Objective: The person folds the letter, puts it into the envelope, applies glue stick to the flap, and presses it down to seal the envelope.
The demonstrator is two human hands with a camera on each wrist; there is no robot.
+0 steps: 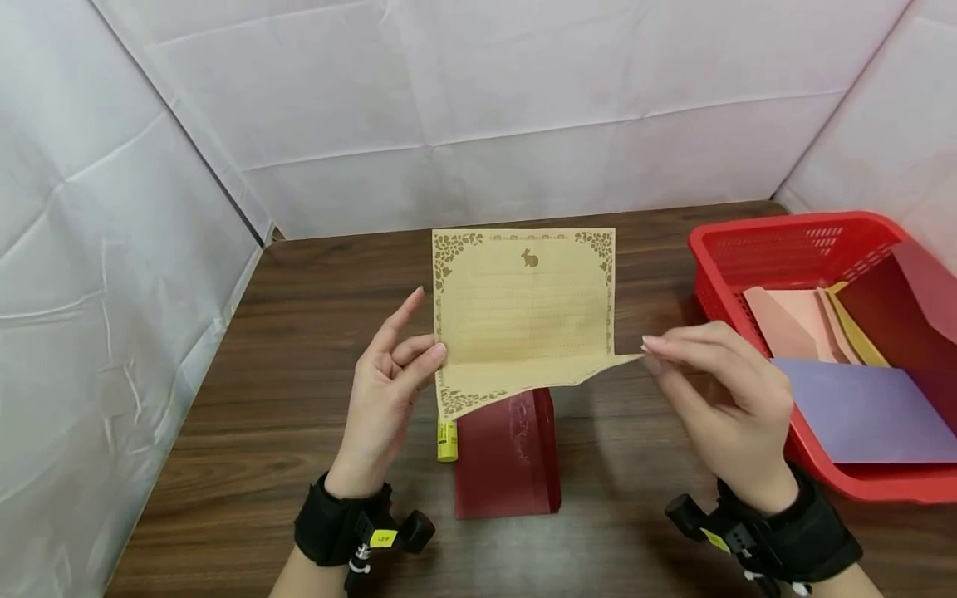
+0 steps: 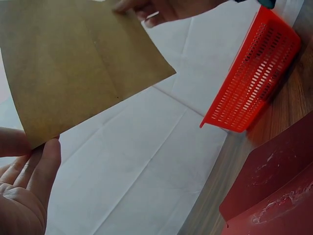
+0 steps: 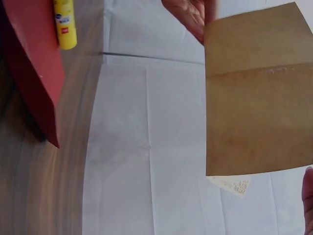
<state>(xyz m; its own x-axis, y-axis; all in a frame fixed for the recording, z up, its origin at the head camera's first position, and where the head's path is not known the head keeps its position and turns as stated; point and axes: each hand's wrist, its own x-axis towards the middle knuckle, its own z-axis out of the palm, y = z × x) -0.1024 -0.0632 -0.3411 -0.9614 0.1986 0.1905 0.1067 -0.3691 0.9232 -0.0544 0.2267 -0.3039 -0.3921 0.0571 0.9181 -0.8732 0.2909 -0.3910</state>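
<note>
Patterned letter paper [image 1: 523, 316], cream with a brown leafy border and a small rabbit near its top, is held up above a dark wooden table [image 1: 299, 349] between a person's two hands. Thumb and fingers of the left hand [image 1: 387, 378] pinch its left edge, index finger raised, while thumb and fingertips of the right hand [image 1: 728, 403] pinch its lower right corner, drawn out to a narrow point. A crease crosses the sheet, and its plain back faces both wrist cameras.

At the person's right, a red plastic basket [image 1: 763, 257] with slotted walls holds coloured stationery: a folded pale pink piece [image 1: 777, 324] toward the back left, a yellow piece [image 1: 860, 328] just beside it, dark red paper [image 1: 890, 316] leaning along the right side, and a lavender sheet [image 1: 860, 407] at the front.

On the table below the letter lies a dark red envelope [image 1: 497, 473], its surface marked by glossy streaks, its far end hidden by the paper. Just beside its left edge is a yellow glue stick [image 1: 447, 444], partly covered from view.
</note>
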